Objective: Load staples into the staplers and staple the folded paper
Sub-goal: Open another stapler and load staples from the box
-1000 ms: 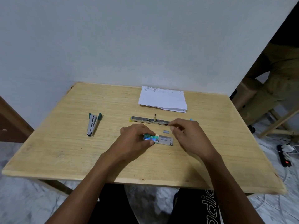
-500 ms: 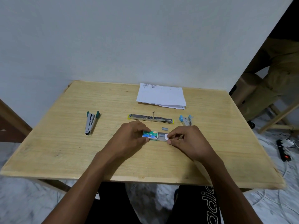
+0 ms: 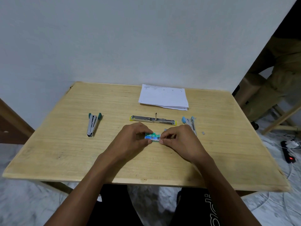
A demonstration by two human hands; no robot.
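Staple-loading stage, not yet at stapling. Pinches small green-and-blue cardboard staple box at its left end w/ left hand, grip curled round it, thumb on near edge and fingers over far edge. Meets box's right end w/ right hand, grip there drawn to a fingertip pinch on the end flap or inner tray — too small to tell which. Keeps box low at front-centre of light wooden surface; touching it or just above, can't tell. Just behind the hands: long silver stapler w/ yellow trim, laid fully open and flat, looking ready to take a strip. Just beside right hand, on its far-right side: small silver stapler w/ light-blue ends. Well off to left, apart from everything: small silver stapler w/ green ends. Further back near the wall: folded white paper sheets, untouched. Near the blue one, to its right: tiny grey loose staple bit. Judged from that layout: early in the job, no stapling visible on the paper. Next prob. calls for getting a strip out of the box w/o snapping it, then laying it legs-down into the open stapler's channel & shutting it till it catches — a light pinch and straight alignment, given brittle strips and a narrow channel.
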